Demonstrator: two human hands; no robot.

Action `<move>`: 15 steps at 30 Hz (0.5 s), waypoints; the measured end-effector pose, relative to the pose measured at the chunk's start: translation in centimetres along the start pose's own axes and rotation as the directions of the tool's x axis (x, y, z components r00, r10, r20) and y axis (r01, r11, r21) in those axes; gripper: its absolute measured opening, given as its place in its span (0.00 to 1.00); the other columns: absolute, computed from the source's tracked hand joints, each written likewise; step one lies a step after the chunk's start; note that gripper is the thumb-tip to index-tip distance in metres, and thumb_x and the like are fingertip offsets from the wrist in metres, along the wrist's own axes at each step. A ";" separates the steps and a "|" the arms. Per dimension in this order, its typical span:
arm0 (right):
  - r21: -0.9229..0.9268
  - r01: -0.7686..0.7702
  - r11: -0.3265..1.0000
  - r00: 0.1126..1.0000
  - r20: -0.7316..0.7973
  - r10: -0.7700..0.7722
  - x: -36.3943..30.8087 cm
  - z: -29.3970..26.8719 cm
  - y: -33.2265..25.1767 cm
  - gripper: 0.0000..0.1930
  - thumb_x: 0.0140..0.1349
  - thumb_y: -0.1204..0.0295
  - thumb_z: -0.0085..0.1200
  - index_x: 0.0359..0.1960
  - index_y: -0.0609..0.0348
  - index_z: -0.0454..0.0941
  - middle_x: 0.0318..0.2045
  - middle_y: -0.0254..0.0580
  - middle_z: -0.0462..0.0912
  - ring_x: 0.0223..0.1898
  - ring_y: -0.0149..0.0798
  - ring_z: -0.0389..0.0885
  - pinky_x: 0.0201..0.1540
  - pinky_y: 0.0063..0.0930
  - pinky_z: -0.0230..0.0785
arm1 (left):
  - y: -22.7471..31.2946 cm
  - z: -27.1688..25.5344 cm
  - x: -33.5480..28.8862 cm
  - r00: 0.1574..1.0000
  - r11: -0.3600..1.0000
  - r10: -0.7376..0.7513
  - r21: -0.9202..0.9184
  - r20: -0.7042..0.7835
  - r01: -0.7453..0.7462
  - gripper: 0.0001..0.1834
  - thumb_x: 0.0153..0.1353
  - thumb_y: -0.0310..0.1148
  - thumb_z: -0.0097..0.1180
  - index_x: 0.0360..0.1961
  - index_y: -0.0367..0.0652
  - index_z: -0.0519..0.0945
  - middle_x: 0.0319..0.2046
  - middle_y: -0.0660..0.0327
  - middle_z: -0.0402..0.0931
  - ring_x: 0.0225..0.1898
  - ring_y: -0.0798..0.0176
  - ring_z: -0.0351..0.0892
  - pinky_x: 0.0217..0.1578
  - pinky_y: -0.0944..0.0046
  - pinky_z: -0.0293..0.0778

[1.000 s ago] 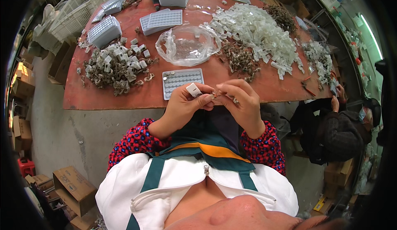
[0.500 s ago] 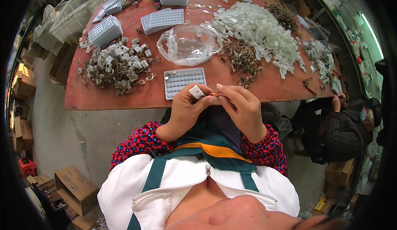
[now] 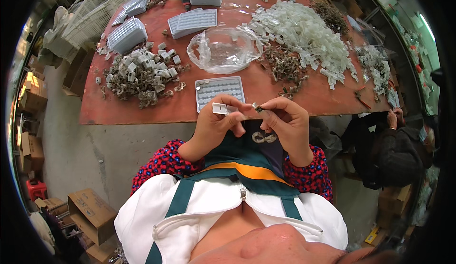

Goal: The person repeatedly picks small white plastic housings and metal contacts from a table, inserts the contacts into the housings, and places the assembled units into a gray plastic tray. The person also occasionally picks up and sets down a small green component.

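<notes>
My left hand (image 3: 213, 126) pinches a small white plastic casing (image 3: 219, 108) above the table's near edge. Opposite it, my right hand (image 3: 290, 121) grips a small dark-and-metallic part (image 3: 257, 107) between thumb and forefinger. A narrow gap separates the fingertips of the two hands. Below the right hand shows a pale looped shape (image 3: 263, 137) against the dark apron; whether it hangs from something held, I cannot tell. Just beyond my left hand lies a grey tray (image 3: 241, 89) with rows of round pockets and a few small round pieces in its far left corner.
On the red table (image 3: 156, 114), a heap of white casings with brownish strands (image 3: 137, 76) lies left. A clear plastic bag (image 3: 223, 52) sits mid-table, translucent plastic pieces (image 3: 304, 36) heap right, and stacked trays (image 3: 127, 36) stand behind. A co-worker (image 3: 392, 154) sits at right.
My hands have drawn slightly apart, and the small dark-and-metallic part now shows in my right fingertips. The white casing has turned in my left hand. The looped shape has come into view.
</notes>
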State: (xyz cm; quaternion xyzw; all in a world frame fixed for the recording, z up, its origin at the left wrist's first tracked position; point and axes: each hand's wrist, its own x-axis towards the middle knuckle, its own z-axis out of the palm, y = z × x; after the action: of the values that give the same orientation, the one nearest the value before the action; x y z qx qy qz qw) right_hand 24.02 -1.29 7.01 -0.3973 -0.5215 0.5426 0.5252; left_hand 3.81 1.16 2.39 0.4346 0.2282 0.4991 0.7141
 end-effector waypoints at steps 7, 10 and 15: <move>0.000 -0.046 0.999 0.989 0.137 0.045 0.5 0.9 0.7 0.06 0.68 0.77 0.58 0.45 0.63 0.81 0.35 0.32 0.82 0.32 0.22 0.80 0.33 0.15 0.72 | -0.3 -0.4 0.0 0.987 0.957 0.156 0.242 0.037 -0.161 0.17 0.58 0.23 0.68 0.49 0.31 0.81 0.50 0.49 0.82 0.39 0.66 0.84 0.40 0.69 0.82; -0.246 0.128 0.961 0.987 0.127 -0.099 0.5 1.3 0.7 0.05 0.64 0.79 0.61 0.41 0.63 0.82 0.34 0.33 0.80 0.31 0.22 0.79 0.32 0.16 0.71 | 0.2 -0.1 -0.2 0.999 0.975 0.029 0.221 0.022 -0.033 0.21 0.58 0.24 0.69 0.53 0.31 0.81 0.48 0.51 0.83 0.43 0.65 0.84 0.45 0.68 0.81; -0.357 0.169 0.919 0.981 0.149 -0.123 0.5 1.5 0.3 0.04 0.62 0.80 0.63 0.38 0.63 0.83 0.34 0.35 0.80 0.30 0.23 0.79 0.32 0.17 0.71 | 0.5 -0.4 -0.3 0.993 0.923 0.107 0.366 0.054 -0.120 0.25 0.54 0.28 0.72 0.53 0.30 0.80 0.43 0.54 0.85 0.42 0.66 0.84 0.46 0.67 0.81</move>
State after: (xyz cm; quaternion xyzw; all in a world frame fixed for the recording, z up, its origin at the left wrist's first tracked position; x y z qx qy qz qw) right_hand 22.44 -0.99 7.04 -0.4141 -0.6736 0.4182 0.4470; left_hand 3.18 1.12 2.56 0.5817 0.2804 0.4806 0.5933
